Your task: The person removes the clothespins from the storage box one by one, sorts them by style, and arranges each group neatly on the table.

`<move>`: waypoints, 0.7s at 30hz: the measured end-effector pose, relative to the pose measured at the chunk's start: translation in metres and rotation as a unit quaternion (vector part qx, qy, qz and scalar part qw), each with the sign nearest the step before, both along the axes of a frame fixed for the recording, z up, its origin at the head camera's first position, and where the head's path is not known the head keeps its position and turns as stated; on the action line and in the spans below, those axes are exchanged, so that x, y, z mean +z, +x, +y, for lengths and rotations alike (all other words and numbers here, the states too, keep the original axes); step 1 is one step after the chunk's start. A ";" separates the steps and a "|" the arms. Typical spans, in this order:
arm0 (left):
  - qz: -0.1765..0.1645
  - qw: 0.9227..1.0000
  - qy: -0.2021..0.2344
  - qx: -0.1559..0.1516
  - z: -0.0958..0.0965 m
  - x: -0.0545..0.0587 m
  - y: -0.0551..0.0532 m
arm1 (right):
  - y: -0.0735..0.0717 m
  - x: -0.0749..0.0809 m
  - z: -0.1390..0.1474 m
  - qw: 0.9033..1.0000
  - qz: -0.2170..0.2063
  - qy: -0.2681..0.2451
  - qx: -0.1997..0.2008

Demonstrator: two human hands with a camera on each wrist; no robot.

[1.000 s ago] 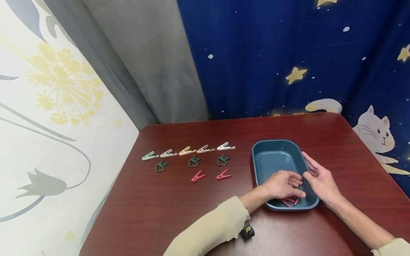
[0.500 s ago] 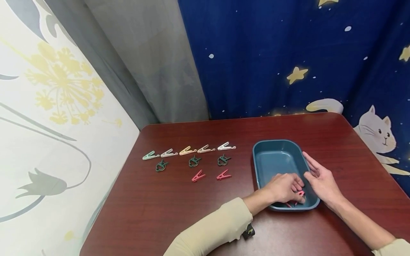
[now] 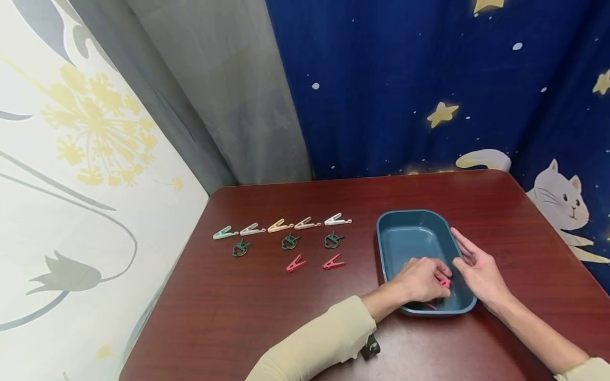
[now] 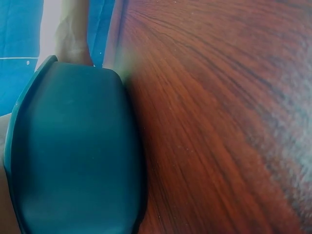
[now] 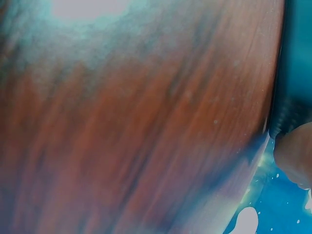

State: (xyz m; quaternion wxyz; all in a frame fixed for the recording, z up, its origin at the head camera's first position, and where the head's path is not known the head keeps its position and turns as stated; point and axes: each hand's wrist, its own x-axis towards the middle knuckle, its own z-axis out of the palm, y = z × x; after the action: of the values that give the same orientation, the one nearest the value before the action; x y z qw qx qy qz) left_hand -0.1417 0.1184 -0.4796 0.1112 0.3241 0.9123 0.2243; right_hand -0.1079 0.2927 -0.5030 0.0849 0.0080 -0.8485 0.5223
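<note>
In the head view, my left hand [image 3: 421, 278] reaches into a dark teal plastic bin [image 3: 405, 244] and pinches a pink clothespin [image 3: 445, 283], mostly hidden by the fingers. Part of another red clothespin [image 3: 430, 306] shows beneath that hand. My right hand [image 3: 481, 272] grips the bin's right wall, thumb over the inside and fingers outside. The bin's outer side [image 4: 73, 146] fills the left of the left wrist view. A blurred finger [image 5: 295, 153] touches the bin's edge in the right wrist view.
Left of the bin, pale clothespins [image 3: 279, 226] form a back row on the brown table [image 3: 229, 317]. Round green clips [image 3: 289, 242] lie in front of them, then two red clothespins [image 3: 296, 263]. A blue curtain [image 3: 381, 95] hangs behind the table's far edge.
My left hand has gone lower into the bin and its fingers have closed on a pink clothespin. The right hand stays on the bin wall.
</note>
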 end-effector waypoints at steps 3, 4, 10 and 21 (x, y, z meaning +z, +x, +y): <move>0.005 1.000 0.015 0.018 0.000 0.000 0.000 | 0.001 0.000 0.000 1.000 0.002 0.002 0.000; 0.005 0.999 0.022 0.025 -0.001 0.000 0.000 | 0.001 0.000 -0.001 1.000 0.004 0.003 0.000; 0.001 0.997 0.060 0.046 -0.002 0.001 0.000 | 0.002 0.001 -0.001 1.000 0.009 0.003 -0.001; 0.002 0.991 0.110 0.069 -0.004 0.002 0.000 | 0.003 0.003 -0.001 1.000 -0.005 0.016 0.000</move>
State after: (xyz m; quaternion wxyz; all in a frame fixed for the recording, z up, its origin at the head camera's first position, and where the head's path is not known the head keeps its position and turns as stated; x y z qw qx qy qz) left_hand -0.1421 0.1140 -0.4773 0.0574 0.2708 0.9025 0.3300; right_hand -0.1050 0.2918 -0.5000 0.0805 0.0065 -0.8571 0.5087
